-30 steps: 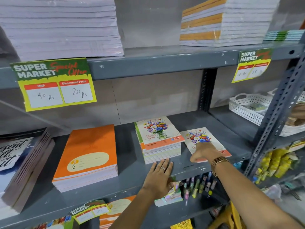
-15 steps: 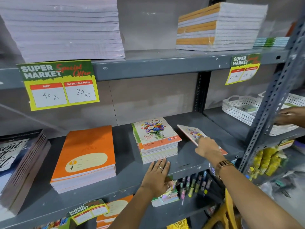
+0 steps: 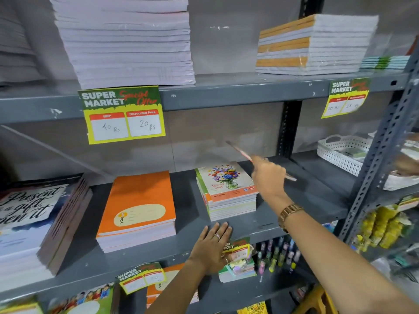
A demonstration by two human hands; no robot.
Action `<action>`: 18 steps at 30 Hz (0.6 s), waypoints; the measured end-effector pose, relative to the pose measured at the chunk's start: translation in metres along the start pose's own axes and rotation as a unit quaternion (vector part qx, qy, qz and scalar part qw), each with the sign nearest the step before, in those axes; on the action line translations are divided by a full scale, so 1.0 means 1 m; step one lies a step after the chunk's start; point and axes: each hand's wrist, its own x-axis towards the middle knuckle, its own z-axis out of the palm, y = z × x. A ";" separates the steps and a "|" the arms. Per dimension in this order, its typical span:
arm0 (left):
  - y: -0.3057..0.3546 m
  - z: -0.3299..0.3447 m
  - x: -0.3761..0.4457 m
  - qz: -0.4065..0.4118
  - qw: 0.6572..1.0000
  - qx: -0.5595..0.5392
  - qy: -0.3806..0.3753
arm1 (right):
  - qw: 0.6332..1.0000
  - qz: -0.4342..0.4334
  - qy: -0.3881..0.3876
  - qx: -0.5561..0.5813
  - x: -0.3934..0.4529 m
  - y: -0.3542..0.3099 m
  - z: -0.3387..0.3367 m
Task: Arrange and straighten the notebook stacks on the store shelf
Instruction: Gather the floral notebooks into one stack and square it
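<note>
On the middle grey shelf [image 3: 306,200] stands a stack of flower-cover notebooks [image 3: 226,191]. My right hand [image 3: 268,177] is raised just right of that stack and grips a thin flower notebook [image 3: 240,151], seen nearly edge-on and tilted up to the left. My left hand [image 3: 212,248] lies flat, fingers together, on the shelf's front edge below the stack and holds nothing. An orange notebook stack [image 3: 138,209] sits further left. A dark-edged stack with script lettering [image 3: 34,220] is at the far left.
The upper shelf carries a tall white notebook pile [image 3: 127,41] and an orange-and-white pile [image 3: 315,44]. Price cards [image 3: 123,114] hang from the shelf edges. A white basket [image 3: 342,152] sits right, behind a slotted upright post [image 3: 390,150]. Pens [image 3: 276,254] stand below.
My right hand has lifted the single flower notebook off the shelf and swung it up and left toward the flower stack. My left hand stays on the shelf edge.
</note>
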 end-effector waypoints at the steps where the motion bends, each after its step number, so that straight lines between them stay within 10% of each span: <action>1: -0.001 0.000 -0.003 -0.002 1.000 -0.001 0.001 | 0.999 -0.040 0.013 -0.001 -0.002 -0.007 0.003; 10: -0.007 -0.002 -0.015 -0.014 1.000 -0.004 -0.003 | 0.956 -0.171 -0.240 -0.003 -0.022 -0.050 0.055; 18: -0.008 0.002 -0.013 -0.018 1.000 0.007 -0.003 | 0.891 -0.099 -0.408 0.171 -0.020 -0.032 0.066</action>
